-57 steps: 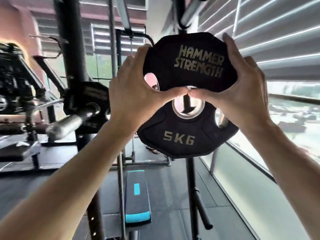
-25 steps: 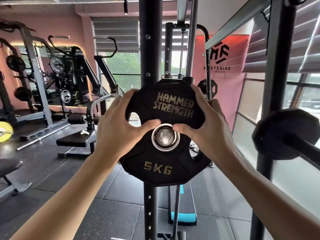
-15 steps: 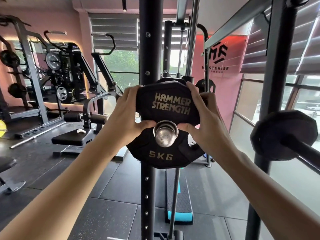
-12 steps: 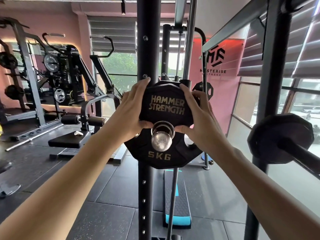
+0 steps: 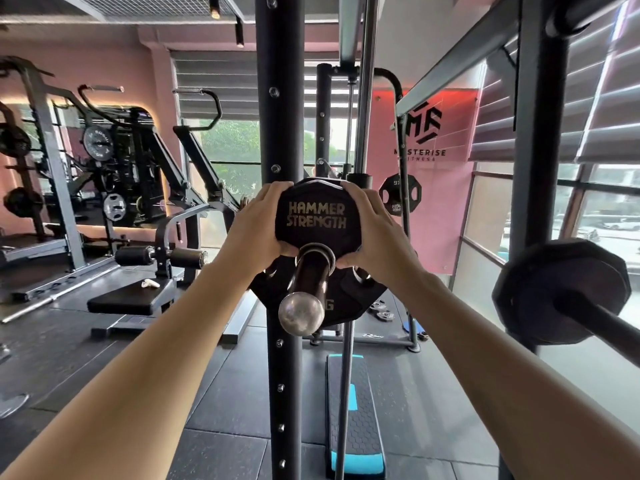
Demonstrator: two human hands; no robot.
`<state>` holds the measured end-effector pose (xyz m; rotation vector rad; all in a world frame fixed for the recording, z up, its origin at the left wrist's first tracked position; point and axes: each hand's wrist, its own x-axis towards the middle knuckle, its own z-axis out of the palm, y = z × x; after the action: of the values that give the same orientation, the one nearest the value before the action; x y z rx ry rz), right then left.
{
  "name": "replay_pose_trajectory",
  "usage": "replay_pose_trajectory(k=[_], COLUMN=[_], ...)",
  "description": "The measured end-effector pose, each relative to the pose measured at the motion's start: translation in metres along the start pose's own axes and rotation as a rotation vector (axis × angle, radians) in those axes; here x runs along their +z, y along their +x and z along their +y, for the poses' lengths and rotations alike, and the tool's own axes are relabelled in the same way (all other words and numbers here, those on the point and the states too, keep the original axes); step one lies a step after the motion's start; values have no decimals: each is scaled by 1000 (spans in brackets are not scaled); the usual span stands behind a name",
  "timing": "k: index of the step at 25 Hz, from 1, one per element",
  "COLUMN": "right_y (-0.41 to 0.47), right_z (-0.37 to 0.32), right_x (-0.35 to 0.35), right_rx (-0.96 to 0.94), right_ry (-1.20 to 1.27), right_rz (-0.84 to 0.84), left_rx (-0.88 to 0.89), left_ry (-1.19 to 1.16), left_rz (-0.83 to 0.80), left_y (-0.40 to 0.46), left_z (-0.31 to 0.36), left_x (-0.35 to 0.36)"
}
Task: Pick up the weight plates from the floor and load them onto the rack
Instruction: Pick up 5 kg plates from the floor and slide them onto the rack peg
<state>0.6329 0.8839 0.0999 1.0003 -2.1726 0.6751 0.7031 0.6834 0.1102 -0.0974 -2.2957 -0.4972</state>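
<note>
Matt black rubbery weight plate [image 5: 317, 216]; glossy, worn metal peg [image 5: 304, 299]

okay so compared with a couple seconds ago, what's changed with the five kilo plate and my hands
The black Hammer Strength weight plate went from held in the air onto the rack's chrome storage peg, then slid back along it toward the black upright; most of the peg now sticks out in front. Nothing was let go: the left hand and right hand still grip its upper edges, thumbs on its face.
</note>
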Motion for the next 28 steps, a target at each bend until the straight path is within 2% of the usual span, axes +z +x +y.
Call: replay_pose_trajectory(k=[6,17,24,28], right_y=[26,28,27,25], right_z=[15,31,25,19], right_x=[15,32,27,10], right_rx=[6,76,99,124], right_ry=[-15,30,39,-4], right_rz=[-2,78,29,-38], left_rx=[-67,-3,-15,-42], left_ry=[-56,22,46,163], left_rz=[13,1,-43,-94], left_y=[21,46,44,39], left_z=[-14,-18,-11,1], left_x=[18,30,26,19])
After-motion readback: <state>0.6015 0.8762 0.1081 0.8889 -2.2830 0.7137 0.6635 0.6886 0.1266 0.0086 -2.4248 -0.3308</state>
